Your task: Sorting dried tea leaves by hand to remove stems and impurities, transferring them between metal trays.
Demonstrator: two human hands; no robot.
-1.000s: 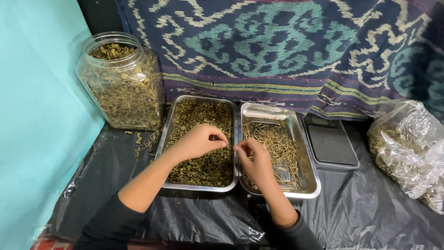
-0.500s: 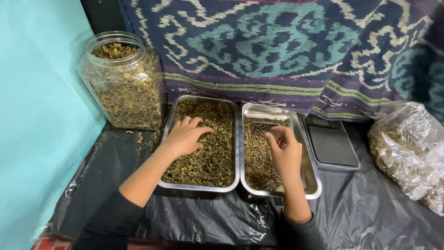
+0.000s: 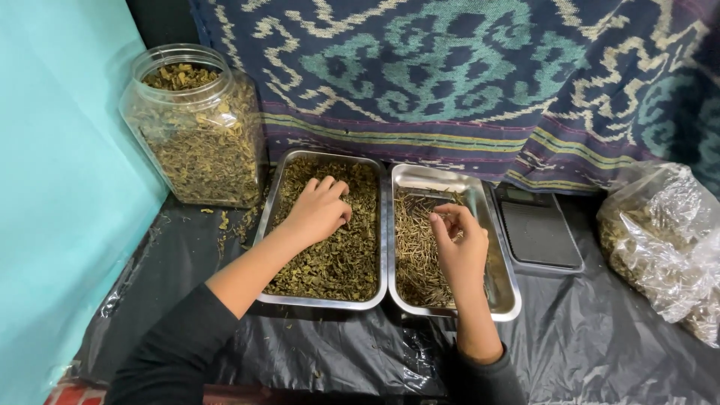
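Shiny metal trays (image 3: pixel 384 225), clear plastic jar (image 3: pixel 196 127), woven cloth (image 3: pixel 465 82), glossy black sheet (image 3: pixel 600 337) — probably plastic

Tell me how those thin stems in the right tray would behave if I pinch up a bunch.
The stems look dry, thin and stiff, so probably very light and apt to snap. They lie loose and crisscrossed in the right tray, so some would likely slip from a pinch. The right hand is over them with fingertips pinched together.

My makeshift home sorting corner for dried herbs, black plastic sheet (image 3: pixel 600 345) as work surface, patterned woven cloth (image 3: pixel 465 82) hung behind, turquoise wall (image 3: pixel 52 187) to my left, clear jar (image 3: pixel 196 127) of dried leaves, two steel trays (image 3: pixel 495 281), small black scale (image 3: pixel 538 234), plastic bag (image 3: pixel 664 240) of leaves
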